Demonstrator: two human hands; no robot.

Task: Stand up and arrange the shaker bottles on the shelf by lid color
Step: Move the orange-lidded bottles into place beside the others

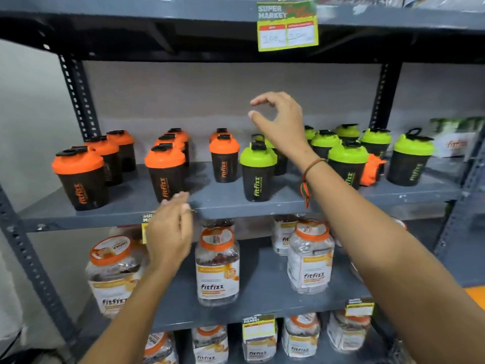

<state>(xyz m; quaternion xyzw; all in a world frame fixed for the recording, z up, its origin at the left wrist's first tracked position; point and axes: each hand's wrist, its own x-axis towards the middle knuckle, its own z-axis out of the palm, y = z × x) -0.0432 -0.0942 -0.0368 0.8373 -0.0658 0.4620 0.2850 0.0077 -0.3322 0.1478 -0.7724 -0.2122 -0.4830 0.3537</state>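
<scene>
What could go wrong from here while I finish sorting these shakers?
1. An orange-lidded shaker lies tipped among the green-lidded ones; reaching in could topple the green-lidded shaker in front of it.
2. The right hand is open above the front green shaker, and the forearm crosses the row, so it may brush bottles.
3. The left hand is near the shelf edge, close to a front orange shaker.

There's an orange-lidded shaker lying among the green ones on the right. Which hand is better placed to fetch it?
Probably the right hand: open and raised over the green group, near the tipped orange shaker. The left hand is low at the shelf edge, by the orange group.
</scene>
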